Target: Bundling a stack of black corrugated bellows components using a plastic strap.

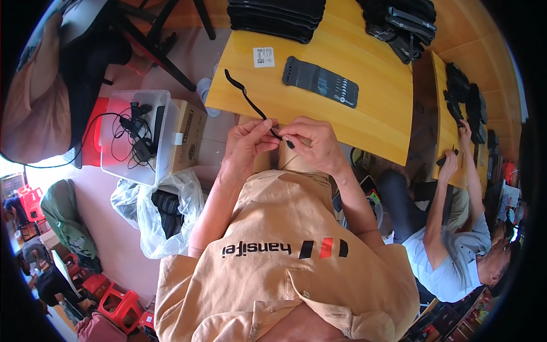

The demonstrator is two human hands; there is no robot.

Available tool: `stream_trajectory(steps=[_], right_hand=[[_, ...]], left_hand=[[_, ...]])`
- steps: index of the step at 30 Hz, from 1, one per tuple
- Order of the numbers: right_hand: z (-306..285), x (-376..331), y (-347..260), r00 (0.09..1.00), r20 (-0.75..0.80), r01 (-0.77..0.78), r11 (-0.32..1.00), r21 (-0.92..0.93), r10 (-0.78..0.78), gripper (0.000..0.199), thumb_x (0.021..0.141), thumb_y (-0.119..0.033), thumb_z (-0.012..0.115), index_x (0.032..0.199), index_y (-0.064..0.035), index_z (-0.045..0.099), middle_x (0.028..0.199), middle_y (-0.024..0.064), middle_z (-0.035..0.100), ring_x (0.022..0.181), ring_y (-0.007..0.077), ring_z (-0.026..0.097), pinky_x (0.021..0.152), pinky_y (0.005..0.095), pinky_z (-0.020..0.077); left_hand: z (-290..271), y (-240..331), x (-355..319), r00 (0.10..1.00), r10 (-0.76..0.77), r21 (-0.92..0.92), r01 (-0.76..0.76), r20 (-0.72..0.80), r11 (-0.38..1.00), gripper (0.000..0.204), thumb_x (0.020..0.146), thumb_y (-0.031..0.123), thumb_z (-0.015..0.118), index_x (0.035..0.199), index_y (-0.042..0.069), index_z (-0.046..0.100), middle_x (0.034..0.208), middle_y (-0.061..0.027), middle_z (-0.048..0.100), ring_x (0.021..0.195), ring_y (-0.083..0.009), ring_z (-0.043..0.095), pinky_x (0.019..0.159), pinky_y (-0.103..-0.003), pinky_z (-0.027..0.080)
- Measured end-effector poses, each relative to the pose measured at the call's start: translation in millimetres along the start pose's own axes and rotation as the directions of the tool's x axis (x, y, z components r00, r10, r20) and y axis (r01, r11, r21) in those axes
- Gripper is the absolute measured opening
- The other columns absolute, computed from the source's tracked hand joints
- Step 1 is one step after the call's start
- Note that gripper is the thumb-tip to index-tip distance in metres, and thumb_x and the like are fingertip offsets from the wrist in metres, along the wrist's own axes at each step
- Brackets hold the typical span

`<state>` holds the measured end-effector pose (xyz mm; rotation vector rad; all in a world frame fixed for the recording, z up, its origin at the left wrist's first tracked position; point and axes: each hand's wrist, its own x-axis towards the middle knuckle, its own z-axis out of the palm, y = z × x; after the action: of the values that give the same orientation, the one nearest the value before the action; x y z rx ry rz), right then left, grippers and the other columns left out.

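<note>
Head view: left hand [246, 142] and right hand [310, 143] meet just below the near edge of the yellow surface [376, 122], both with fingers closed in a pinch on a thin black strap [246, 97] whose free end arcs up over the surface's left corner. On the surface lie a flat black panel [321, 81] and a white label [263, 57], with black stacks [276, 17] along the far edge. Left of the surface, a clear bin [137, 134] of cables sits beside a cardboard box [188, 137] above a plastic bag [165, 211]; at right a co-worker's hand [449, 159] rests on a second surface [447, 122].
</note>
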<state>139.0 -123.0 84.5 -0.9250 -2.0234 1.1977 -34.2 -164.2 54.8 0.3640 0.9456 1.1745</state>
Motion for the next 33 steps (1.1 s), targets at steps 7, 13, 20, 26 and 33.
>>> stream_trajectory(steps=[7,13,20,26,33], right_hand=[[0.9,-1.1,-1.1,0.998,0.038,-0.061,0.992,0.109,0.057,0.015,0.079,0.01,0.057,0.091,0.003,0.064,0.081,0.0091,0.061,0.069,0.013,0.057,0.061,0.0214,0.0441],[1.8,0.2,-4.6,1.0,0.009,0.008,1.0,0.008,-0.008,0.015,0.078,0.008,0.06,0.091,0.0019,0.065,0.079,0.0099,0.061,0.068,0.0163,0.058,0.06,0.0232,0.0446],[2.8,2.6,-4.4,0.996,-0.014,0.086,0.995,-0.046,-0.087,0.015,0.075,0.007,0.062,0.089,0.001,0.064,0.077,0.0107,0.061,0.066,0.0207,0.058,0.059,0.0259,0.0456],[4.3,-0.5,-3.8,0.984,-0.063,0.161,0.981,-0.104,-0.168,0.016,0.074,0.008,0.062,0.088,0.0014,0.064,0.077,0.0114,0.061,0.069,0.0228,0.059,0.06,0.0278,0.0464],[3.0,-3.7,-6.9,0.986,-0.072,0.145,0.987,-0.066,-0.149,0.017,0.074,0.009,0.062,0.09,0.0023,0.064,0.079,0.012,0.062,0.07,0.023,0.06,0.061,0.0283,0.0469]], left_hand=[[-2.2,0.9,-2.1,0.999,-0.033,-0.025,0.034,0.036,0.999,0.024,0.087,0.018,0.061,0.098,-0.004,0.063,0.079,-0.0076,0.066,0.065,-0.0094,0.063,0.061,-0.019,0.054],[-2.5,0.7,-1.2,0.999,-0.032,-0.042,0.033,0.025,0.999,0.024,0.086,0.018,0.061,0.097,-0.003,0.064,0.079,-0.0074,0.066,0.065,-0.0091,0.063,0.061,-0.019,0.054],[-2.3,0.5,0.2,0.999,-0.029,-0.043,0.03,0.021,0.999,0.023,0.086,0.017,0.062,0.096,-0.003,0.064,0.079,-0.0077,0.066,0.065,-0.0093,0.063,0.06,-0.02,0.054],[0.5,-1.5,-1.8,1.0,-0.011,-0.048,0.011,0.007,0.999,0.022,0.086,0.016,0.062,0.097,-0.003,0.064,0.08,-0.0082,0.066,0.066,-0.0101,0.064,0.06,-0.02,0.055],[1.1,-4.1,-2.4,1.0,0.011,-0.062,-0.011,-0.005,0.998,0.023,0.085,0.015,0.062,0.098,-0.004,0.063,0.081,-0.0086,0.066,0.065,-0.0105,0.064,0.06,-0.02,0.055]])
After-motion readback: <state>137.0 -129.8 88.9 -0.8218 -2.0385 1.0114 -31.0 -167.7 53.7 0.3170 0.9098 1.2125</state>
